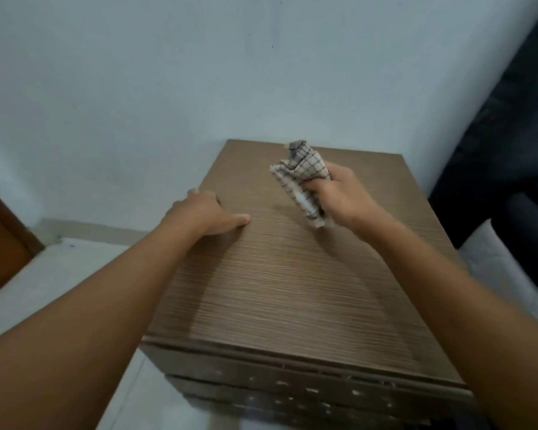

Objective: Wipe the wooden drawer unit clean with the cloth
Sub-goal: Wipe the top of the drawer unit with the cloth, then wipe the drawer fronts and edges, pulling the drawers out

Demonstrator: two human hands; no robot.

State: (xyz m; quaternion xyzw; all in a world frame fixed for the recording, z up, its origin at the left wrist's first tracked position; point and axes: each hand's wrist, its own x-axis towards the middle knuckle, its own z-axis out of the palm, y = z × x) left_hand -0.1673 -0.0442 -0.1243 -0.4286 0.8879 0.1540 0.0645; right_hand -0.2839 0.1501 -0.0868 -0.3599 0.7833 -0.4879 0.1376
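Head view: the right hand (339, 197) squeezes the cloth (303, 178), which hangs just above the drawer unit (277, 290) top's far right corner. The left hand (208, 215) lies flat and empty on its left edge.

- A pale blue-grey wall (174, 72) fills the view beyond both hands, marked with a few tiny dark specks.
- A light tiled floor (44, 274) lies below and to the left of the left hand.
- A brown wooden door (0, 243) stands at the far left edge.
- Dark upholstered furniture (510, 135) rises to the right of the right hand.
- White bedding or fabric (503, 268) lies lower right; blurred.
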